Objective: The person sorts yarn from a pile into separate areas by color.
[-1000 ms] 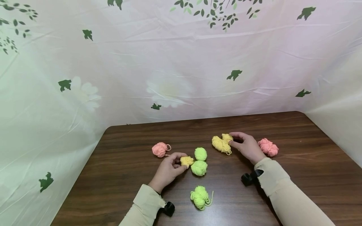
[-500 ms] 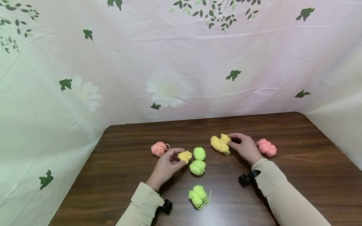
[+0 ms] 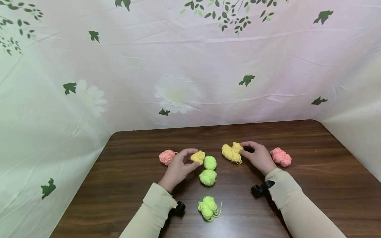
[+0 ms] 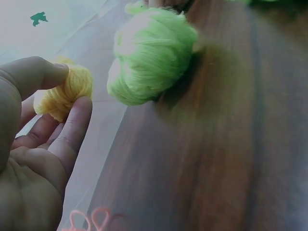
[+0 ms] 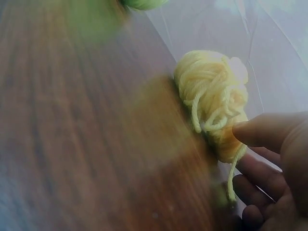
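My left hand [image 3: 178, 168] pinches a small yellow yarn ball [image 3: 197, 157] between thumb and fingers, just left of two light green yarn balls. Of those, the far green ball [image 3: 210, 162] touches the near green ball [image 3: 208, 177]. In the left wrist view the pinched yellow yarn [image 4: 72, 91] appears beside a green ball [image 4: 154, 55]. At the right, thumb and fingers of my right hand [image 3: 259, 158] grip the right end of a yellow yarn pair [image 3: 230, 153]. The right wrist view shows loose strands on this yellow yarn [image 5: 211, 89], my thumb against its near part.
A pink yarn ball [image 3: 167, 157] lies behind my left hand, partly covered by it. Another pink yarn bundle [image 3: 281, 157] sits right of my right hand. Nearer the front is a green yarn bundle [image 3: 208, 208] with a loose tail. A patterned cloth [image 3: 190, 66] hangs behind the brown table [image 3: 119, 198].
My left hand has carried the small yellow ball away from me, from beside the near green ball to beside the far one. My right hand keeps its hold in about the same place.
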Action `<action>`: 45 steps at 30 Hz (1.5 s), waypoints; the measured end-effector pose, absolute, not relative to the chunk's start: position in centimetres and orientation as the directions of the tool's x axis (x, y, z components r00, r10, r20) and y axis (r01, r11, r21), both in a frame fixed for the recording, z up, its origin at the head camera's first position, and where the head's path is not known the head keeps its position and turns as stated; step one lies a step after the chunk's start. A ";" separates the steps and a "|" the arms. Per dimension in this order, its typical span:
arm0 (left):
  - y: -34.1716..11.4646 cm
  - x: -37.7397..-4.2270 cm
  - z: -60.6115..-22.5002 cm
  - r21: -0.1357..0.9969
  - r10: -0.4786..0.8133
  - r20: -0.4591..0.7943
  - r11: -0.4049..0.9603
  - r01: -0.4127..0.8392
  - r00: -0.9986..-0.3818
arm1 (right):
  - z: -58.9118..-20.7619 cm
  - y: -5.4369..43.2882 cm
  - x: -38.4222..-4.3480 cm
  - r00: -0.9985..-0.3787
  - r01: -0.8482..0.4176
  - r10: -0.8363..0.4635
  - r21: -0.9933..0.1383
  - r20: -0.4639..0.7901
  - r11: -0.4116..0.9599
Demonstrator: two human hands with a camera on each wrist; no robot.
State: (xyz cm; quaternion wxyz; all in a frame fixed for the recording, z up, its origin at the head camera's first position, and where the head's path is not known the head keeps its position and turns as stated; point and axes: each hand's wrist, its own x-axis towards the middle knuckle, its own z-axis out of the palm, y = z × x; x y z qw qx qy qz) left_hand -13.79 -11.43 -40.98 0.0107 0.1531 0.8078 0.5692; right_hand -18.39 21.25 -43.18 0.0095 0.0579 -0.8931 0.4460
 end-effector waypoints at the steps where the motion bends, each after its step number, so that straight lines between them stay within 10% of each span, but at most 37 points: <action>1: -11.3 -14.0 -40.9 0.921 0.259 0.152 0.314 0.232 -0.954 | -43.2 21.3 -18.4 -0.993 -0.110 -0.093 -0.797 0.068 0.594; 45: -4.8 -19.6 -41.5 0.913 0.260 -0.033 0.401 0.077 -0.965 | -43.6 21.2 -18.6 -0.993 -0.114 -0.064 -0.800 0.095 0.589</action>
